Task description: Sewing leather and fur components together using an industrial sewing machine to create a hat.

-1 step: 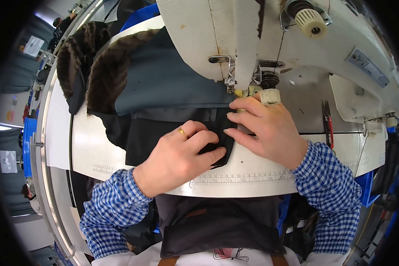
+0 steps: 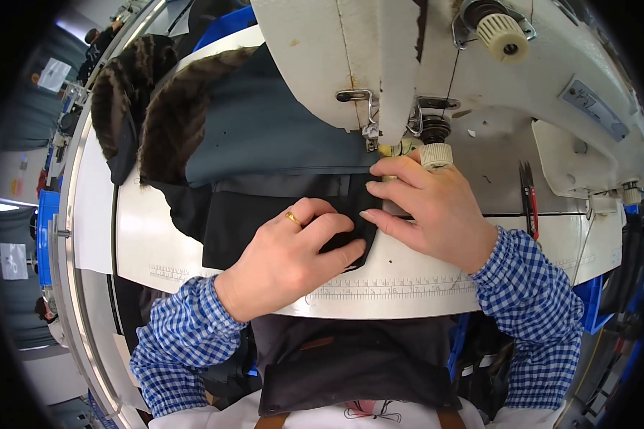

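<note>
A white counter [image 2: 157, 236] with a curved metal rim and a printed ruler strip along its near edge. A white sewing machine [image 2: 436, 64] stands on it at the far side. Dark fabric [image 2: 265, 214] lies spread across the middle, with a blue-grey garment trimmed in brown striped fur [image 2: 172, 114] beyond it. Small red-handled snips [image 2: 528, 196] lie to the right.

- One view only, worn on the person's head, looking steeply down over the tabletop [image 2: 193, 247]
- It sits close above the sewing machine [image 2: 408, 57], forearms entering from the lower edge
- Fisheye lens bends straight edges toward the rim
</note>
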`<act>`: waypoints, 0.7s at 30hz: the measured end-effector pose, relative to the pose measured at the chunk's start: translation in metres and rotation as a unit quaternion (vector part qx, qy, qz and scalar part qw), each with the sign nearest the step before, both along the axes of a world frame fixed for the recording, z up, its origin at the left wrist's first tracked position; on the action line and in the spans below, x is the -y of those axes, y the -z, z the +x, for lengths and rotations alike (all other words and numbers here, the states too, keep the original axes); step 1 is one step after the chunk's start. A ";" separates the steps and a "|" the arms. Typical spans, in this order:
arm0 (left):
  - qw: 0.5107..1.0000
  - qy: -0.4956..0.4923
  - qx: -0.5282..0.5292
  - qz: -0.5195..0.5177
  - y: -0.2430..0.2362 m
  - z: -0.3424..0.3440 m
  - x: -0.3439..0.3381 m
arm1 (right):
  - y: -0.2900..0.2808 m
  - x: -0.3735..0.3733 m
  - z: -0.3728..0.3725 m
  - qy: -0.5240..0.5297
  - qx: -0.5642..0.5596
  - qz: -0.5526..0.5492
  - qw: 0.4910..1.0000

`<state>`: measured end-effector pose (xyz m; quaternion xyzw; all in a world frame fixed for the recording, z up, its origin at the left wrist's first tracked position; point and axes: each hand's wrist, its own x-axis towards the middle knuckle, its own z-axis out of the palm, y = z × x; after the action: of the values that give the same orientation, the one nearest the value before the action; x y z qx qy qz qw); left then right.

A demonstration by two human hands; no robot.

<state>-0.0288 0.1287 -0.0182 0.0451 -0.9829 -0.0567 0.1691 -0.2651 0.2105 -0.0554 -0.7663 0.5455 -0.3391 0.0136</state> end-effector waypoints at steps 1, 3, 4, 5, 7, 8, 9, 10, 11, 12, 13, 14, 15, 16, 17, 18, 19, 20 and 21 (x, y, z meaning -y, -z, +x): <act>1.000 0.012 0.015 -0.009 -0.003 0.003 0.000 | -0.001 0.000 -0.001 -0.008 0.011 0.015 1.000; 0.999 -0.017 0.002 0.034 -0.011 -0.003 -0.006 | -0.001 -0.001 -0.002 -0.010 0.007 0.017 1.000; 0.996 -0.046 -0.011 0.076 -0.013 -0.005 -0.008 | -0.001 -0.001 -0.003 -0.013 0.004 0.019 1.000; 0.997 -0.052 -0.039 0.047 -0.011 -0.001 -0.008 | -0.002 -0.001 -0.004 -0.014 0.004 0.019 1.000; 0.992 -0.058 -0.109 -0.040 -0.002 0.012 -0.011 | -0.004 -0.004 -0.007 -0.018 0.001 0.039 0.999; 0.989 -0.054 -0.115 -0.073 -0.005 0.019 -0.015 | -0.005 -0.005 -0.008 -0.017 0.003 0.036 0.999; 0.991 -0.057 -0.090 -0.086 -0.004 0.029 -0.021 | -0.006 -0.005 -0.008 -0.022 0.000 0.040 0.999; 0.991 -0.061 -0.065 -0.099 -0.002 0.038 -0.026 | -0.008 -0.005 -0.007 -0.028 -0.002 0.044 0.999; 0.991 -0.058 -0.063 -0.100 0.000 0.038 -0.029 | -0.009 -0.005 -0.007 -0.026 0.000 0.043 0.999; 0.990 -0.086 -0.070 -0.083 0.004 0.034 -0.035 | -0.011 -0.004 -0.007 -0.030 -0.009 0.045 0.999; 0.988 -0.114 -0.077 -0.066 0.006 0.030 -0.040 | -0.012 -0.004 -0.006 -0.033 -0.019 0.046 0.998; 0.988 -0.115 -0.076 -0.067 0.004 0.027 -0.041 | -0.012 -0.003 -0.005 -0.035 -0.018 0.045 0.998; 0.985 -0.139 -0.069 -0.081 0.000 0.020 -0.042 | -0.012 -0.004 -0.006 -0.033 -0.018 0.041 0.998; 0.980 -0.163 -0.062 -0.095 -0.003 0.016 -0.042 | -0.011 -0.005 -0.007 -0.031 -0.018 0.035 0.999; 0.978 -0.175 -0.025 -0.112 -0.005 0.015 -0.042 | -0.011 -0.006 -0.008 -0.029 -0.016 0.034 0.999; 0.978 -0.174 -0.025 -0.113 -0.008 0.013 -0.041 | -0.012 -0.006 -0.009 -0.030 -0.018 0.040 0.999; 0.980 -0.180 0.000 -0.083 -0.012 0.009 -0.039 | -0.012 -0.006 -0.009 -0.031 -0.019 0.046 0.998; 0.981 -0.185 0.025 -0.054 -0.015 0.006 -0.038 | -0.012 -0.006 -0.009 -0.030 -0.019 0.045 0.998; 0.981 -0.178 0.063 -0.038 -0.014 0.008 -0.035 | -0.012 -0.006 -0.008 -0.029 -0.024 0.040 0.998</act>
<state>-0.0208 0.1638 -0.0037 0.2161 -0.9694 0.0142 0.1156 -0.2732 0.2168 -0.0435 -0.7888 0.5361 -0.2977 0.0413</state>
